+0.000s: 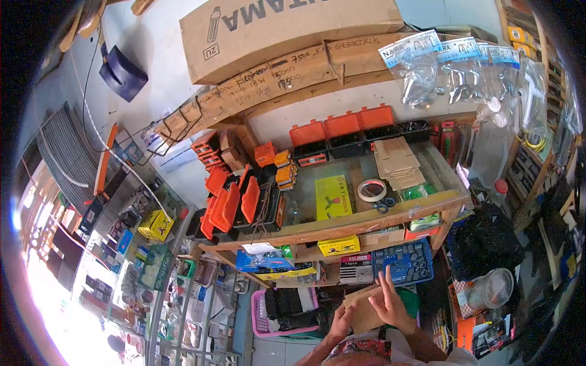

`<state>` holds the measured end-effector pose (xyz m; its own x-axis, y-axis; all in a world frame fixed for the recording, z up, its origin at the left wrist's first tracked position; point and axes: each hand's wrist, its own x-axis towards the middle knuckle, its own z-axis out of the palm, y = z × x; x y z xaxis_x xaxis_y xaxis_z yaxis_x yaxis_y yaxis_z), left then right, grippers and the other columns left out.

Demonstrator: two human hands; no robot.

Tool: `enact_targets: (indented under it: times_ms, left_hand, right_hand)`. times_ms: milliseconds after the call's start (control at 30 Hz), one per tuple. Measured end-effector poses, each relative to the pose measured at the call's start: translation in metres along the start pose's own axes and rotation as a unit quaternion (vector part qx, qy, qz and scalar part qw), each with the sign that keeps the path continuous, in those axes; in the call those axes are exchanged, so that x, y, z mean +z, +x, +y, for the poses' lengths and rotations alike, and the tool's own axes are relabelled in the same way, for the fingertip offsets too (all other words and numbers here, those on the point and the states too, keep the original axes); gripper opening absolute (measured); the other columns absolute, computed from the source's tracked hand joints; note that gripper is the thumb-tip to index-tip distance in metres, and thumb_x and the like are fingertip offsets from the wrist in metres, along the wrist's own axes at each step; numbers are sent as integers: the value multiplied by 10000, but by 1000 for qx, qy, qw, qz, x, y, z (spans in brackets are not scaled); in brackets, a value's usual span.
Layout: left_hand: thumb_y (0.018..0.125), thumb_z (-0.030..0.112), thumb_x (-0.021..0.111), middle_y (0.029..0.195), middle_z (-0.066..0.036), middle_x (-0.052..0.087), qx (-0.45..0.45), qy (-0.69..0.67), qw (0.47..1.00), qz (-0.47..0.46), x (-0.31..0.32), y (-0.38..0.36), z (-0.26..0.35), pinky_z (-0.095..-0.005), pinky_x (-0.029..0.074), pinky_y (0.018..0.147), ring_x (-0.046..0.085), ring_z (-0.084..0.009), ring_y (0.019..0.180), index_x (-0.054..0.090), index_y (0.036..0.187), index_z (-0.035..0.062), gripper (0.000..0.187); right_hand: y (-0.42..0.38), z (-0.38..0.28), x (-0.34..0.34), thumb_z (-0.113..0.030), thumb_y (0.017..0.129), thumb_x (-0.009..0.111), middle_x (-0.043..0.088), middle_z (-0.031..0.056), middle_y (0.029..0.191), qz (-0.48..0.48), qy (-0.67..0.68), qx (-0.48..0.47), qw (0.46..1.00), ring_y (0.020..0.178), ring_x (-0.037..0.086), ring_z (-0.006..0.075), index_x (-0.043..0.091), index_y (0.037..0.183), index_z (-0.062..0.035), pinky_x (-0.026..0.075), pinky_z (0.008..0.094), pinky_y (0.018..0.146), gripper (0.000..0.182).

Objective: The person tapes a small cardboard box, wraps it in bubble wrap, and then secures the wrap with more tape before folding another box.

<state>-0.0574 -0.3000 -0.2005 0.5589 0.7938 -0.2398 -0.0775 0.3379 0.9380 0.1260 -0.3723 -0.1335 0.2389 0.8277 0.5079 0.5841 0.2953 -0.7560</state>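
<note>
A piece of brown cardboard (361,312) is held low in front of my body. My left hand (342,323) grips its left edge, with the thumb along the near face. My right hand (390,305) lies against the right side of the cardboard, its fingers stretched out and pointing up. Beyond my hands, a stack of flat cardboard pieces (397,163) rests on the glass-topped table (293,207). A roll of tape (372,190) and blue-handled scissors (383,205) lie beside that stack.
Open black toolboxes with orange lids (227,204) stand at the table's left. A flat yellow-green box (333,197) lies mid-table. Below are a blue crate of fittings (415,262) and a pink basket (259,314). Bagged taps (418,79) hang at upper right. Glass shelving (152,305) lines the left.
</note>
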Motion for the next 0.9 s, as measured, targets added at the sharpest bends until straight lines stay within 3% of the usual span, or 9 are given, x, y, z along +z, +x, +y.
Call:
enact_targets:
  times_ms: [100,200,233,367,567,667,733,800,900]
  left_hand:
    - [1021,376,571,1077,-2,665,-63,49,994,-70,-29,7,-30,-264,470,824,582,-86,950,624,1241,41,405]
    - [1033,369,551,1075,6,664,-67,-40,993,-85,-6,-11,6,-261,477,833,584,-79,963,624,1255,55,392]
    - [1039,355,542,1087,5,662,-48,-45,993,-96,-8,-11,4,-258,485,831,590,-72,961,610,1275,56,387]
    - [1027,328,573,1115,-7,646,-82,-61,987,-127,-24,-10,-3,-266,488,840,585,-82,991,584,1289,51,382]
    - [1013,218,580,1117,-9,623,-66,-47,988,-128,-40,-8,-19,-269,486,859,582,-100,1005,594,1237,40,286]
    - [1007,164,555,1134,-10,609,-28,-41,993,-108,-43,-5,-40,-280,469,897,562,-117,1046,597,1213,51,239]
    - [1008,147,525,1145,-12,603,34,-11,997,-68,-34,-12,-36,-288,454,922,544,-124,1075,595,1198,61,220]
    - [1021,165,502,1147,-22,600,-24,65,995,-73,-44,-10,-52,-290,443,932,530,-125,1085,594,1193,66,218]
    - [1040,214,483,1143,-32,600,-41,111,992,-34,-50,-13,-78,-283,432,943,529,-126,1085,595,1176,64,231]
  right_hand:
    - [-20,20,17,-218,990,617,293,250,1559,49,216,179,959,1282,516,335,333,1481,-7,422,402,1045,605]
    - [-32,32,8,-233,987,622,486,189,1429,7,144,159,977,1278,525,286,495,1351,13,430,381,1031,458]
    - [-22,14,-1,-240,985,619,585,188,1339,15,119,148,982,1229,569,284,648,1153,34,444,374,1007,323]
    - [-38,16,2,-184,945,644,597,222,1326,0,76,130,989,1169,608,341,730,968,22,468,428,992,224]
    - [-69,29,31,-210,960,630,621,190,1268,31,126,196,972,1107,628,307,707,976,39,490,399,919,261]
    - [-91,49,43,-165,957,608,634,156,1191,-29,121,280,952,1096,618,286,681,1089,13,484,390,918,232]
    - [-108,62,54,-154,957,595,647,137,1133,-51,91,269,957,1070,626,276,625,1215,-19,484,373,919,293]
    - [-138,114,69,-169,959,599,654,136,1132,-100,43,239,965,1063,635,278,611,1241,-24,482,373,926,317]
    - [-99,61,49,-197,965,606,662,147,1158,-77,119,333,932,1083,634,273,651,1186,-8,481,373,927,295]
